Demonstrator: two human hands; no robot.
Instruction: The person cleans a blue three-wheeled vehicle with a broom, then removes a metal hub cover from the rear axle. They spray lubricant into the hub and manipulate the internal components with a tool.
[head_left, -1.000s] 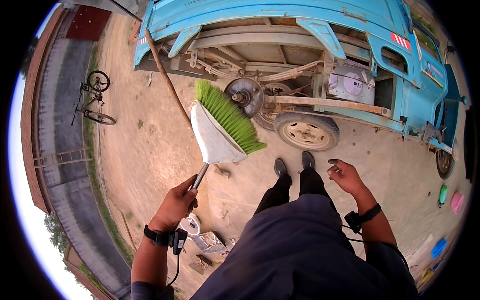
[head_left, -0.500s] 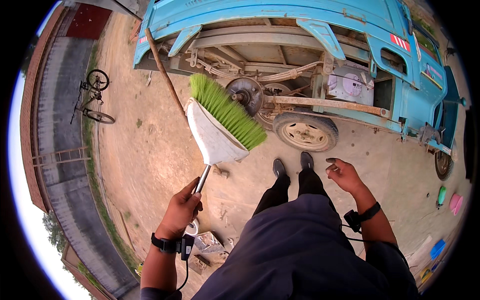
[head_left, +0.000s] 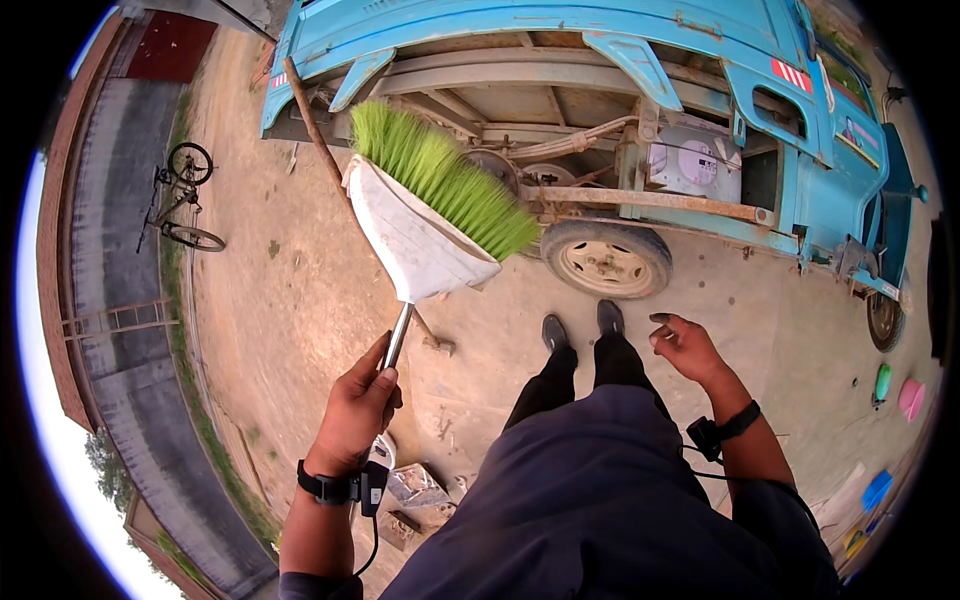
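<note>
My left hand (head_left: pixel 357 412) is closed around the silver handle of a broom (head_left: pixel 420 235). Its white head is raised, and the green bristles point up and to the right, in front of the truck's wheel hub (head_left: pixel 490 170). The handle's lower end is hidden behind my hand. Held away from the broom, my right hand (head_left: pixel 692 350) is loosely bent with thumb and fingers apart, and nothing shows in it. One of its fingertips looks dark. A taken-off wheel (head_left: pixel 607 260) lies beside the blue truck (head_left: pixel 650 45), just past my shoes.
A long wooden pole (head_left: pixel 315 125) leans against the truck's left end, partly behind the broom. By my left forearm is a worn box (head_left: pixel 418 486) on the ground. A bicycle (head_left: pixel 185 197) stands far left; a pink basin (head_left: pixel 911 398) and blue container (head_left: pixel 876 490) lie right.
My left hand has raised the broom slightly and brought it closer, so its head looks larger and covers more of the hub. My right hand has hardly moved.
</note>
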